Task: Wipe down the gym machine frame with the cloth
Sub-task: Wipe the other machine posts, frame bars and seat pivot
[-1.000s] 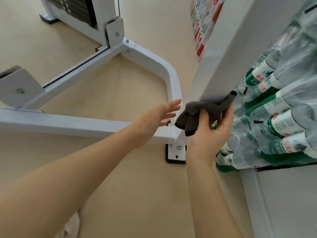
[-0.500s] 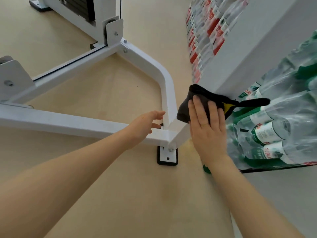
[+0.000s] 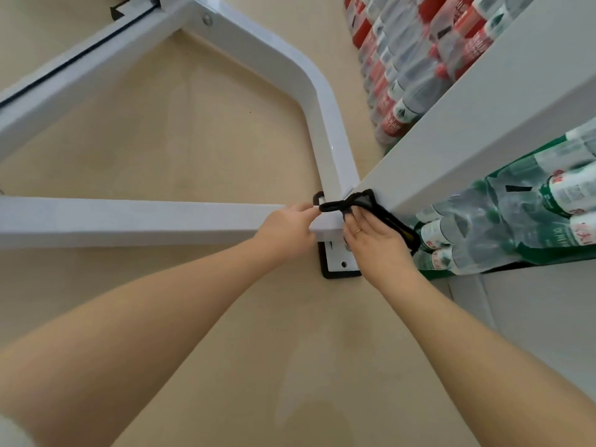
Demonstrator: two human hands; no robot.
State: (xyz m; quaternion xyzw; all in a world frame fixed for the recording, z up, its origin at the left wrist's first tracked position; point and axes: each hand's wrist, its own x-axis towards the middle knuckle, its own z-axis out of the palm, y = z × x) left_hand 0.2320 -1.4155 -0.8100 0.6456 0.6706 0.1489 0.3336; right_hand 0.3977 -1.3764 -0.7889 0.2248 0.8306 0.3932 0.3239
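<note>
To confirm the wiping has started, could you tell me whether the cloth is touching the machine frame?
Touching. In the head view, the right hand presses the dark cloth onto the white frame at its corner joint, with no gap showing.

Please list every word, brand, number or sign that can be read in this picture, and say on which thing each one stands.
No text can be read with certainty.
Green-labelled bottles: white labels with red characters and small print, too blurred to read.
Red-labelled bottles: white marks on the red labels, too blurred to read.
Machine frame, cloth, floor plate: no writing visible.
</note>
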